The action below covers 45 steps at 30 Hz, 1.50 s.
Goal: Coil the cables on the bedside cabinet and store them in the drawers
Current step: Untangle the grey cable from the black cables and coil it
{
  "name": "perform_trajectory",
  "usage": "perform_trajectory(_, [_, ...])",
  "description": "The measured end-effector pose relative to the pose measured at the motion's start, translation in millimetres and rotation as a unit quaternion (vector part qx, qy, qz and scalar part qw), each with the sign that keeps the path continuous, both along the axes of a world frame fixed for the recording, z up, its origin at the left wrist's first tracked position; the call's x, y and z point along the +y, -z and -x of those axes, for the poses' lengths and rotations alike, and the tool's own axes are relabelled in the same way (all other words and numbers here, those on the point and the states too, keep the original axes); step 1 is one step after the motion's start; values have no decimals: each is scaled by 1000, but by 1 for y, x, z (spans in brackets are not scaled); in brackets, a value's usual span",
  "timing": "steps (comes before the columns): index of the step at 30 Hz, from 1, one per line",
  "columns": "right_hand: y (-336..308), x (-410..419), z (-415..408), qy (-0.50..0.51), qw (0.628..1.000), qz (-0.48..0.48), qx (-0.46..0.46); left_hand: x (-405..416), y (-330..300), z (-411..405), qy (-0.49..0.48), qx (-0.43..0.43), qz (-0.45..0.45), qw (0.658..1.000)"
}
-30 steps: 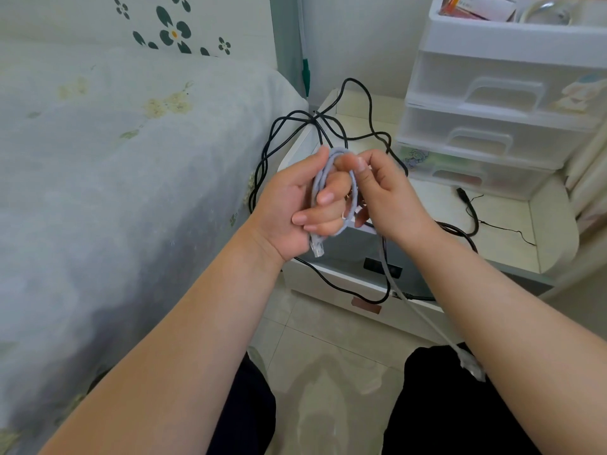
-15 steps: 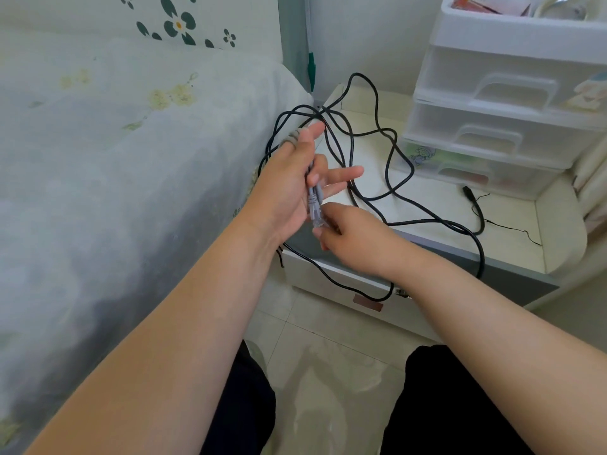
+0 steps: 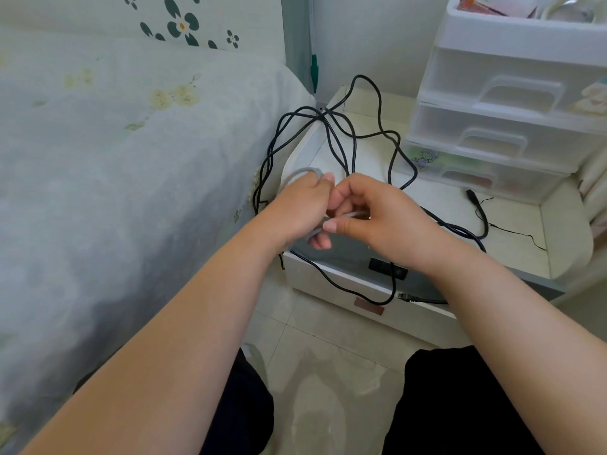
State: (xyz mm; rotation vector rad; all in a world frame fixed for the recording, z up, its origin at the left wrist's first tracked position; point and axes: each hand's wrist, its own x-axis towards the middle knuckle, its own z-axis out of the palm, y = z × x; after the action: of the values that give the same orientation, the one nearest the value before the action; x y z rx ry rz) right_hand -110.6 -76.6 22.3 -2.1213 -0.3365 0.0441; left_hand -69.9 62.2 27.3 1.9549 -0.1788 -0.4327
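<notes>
My left hand (image 3: 300, 210) is closed around a coil of grey cable (image 3: 297, 174), whose loops stick out above my fingers. My right hand (image 3: 377, 218) pinches a free strand of the same grey cable right beside the left hand. Both hands hover at the front left corner of the white bedside cabinet (image 3: 512, 231). A long black cable (image 3: 387, 139) lies tangled over the cabinet top and hangs down its left side and front. The cabinet's upper drawer (image 3: 348, 257) stands open below my hands.
A bed with a floral sheet (image 3: 131, 165) fills the left. A clear plastic drawer unit (image 3: 505, 116) stands at the back right of the cabinet. A thin black wire with a plug (image 3: 476, 205) lies in front of it. My knees and the tiled floor (image 3: 328, 372) are below.
My right hand rose from below the left hand to beside it and now pinches a grey strand. The left hand closed on the coil and turned palm down.
</notes>
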Motion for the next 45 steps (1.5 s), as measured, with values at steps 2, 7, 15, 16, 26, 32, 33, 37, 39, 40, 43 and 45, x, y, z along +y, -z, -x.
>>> perform_trajectory(2, [-1,-3,-2,41,997,43,-43,-1,1,1,59,65,21,996])
perform_trajectory(7, [-5,-13,-10,81,993,-71,-50,6,-3,-2,178,254,242,919])
perform_trajectory(15, [2,-22,-16,83,976,-172,105,3,-8,-3,193,299,358,864])
perform_trajectory(16, [3,-21,-17,88,974,-176,116,1,-8,-3,178,294,357,868])
perform_trajectory(26, [5,-17,-15,93,843,-461,262,-23,-3,-3,23,109,242,964])
perform_trajectory(32, [3,-22,-12,133,848,-447,250,-24,1,-8,88,199,297,930])
perform_trajectory(33, [3,-22,-11,169,853,-435,235,-25,2,-7,92,210,301,926])
perform_trajectory(37, [6,-22,-8,295,844,-411,180,-45,4,4,26,143,252,957])
perform_trajectory(39, [8,-23,-6,312,847,-399,164,-55,5,10,2,80,211,974])
perform_trajectory(40, [9,-25,-5,314,850,-392,159,-60,6,12,-1,62,202,977])
perform_trajectory(43, [13,-38,-3,292,862,-385,155,-71,6,14,0,40,186,982])
perform_trajectory(45, [14,-50,-2,268,877,-369,154,-79,7,15,-3,21,171,985])
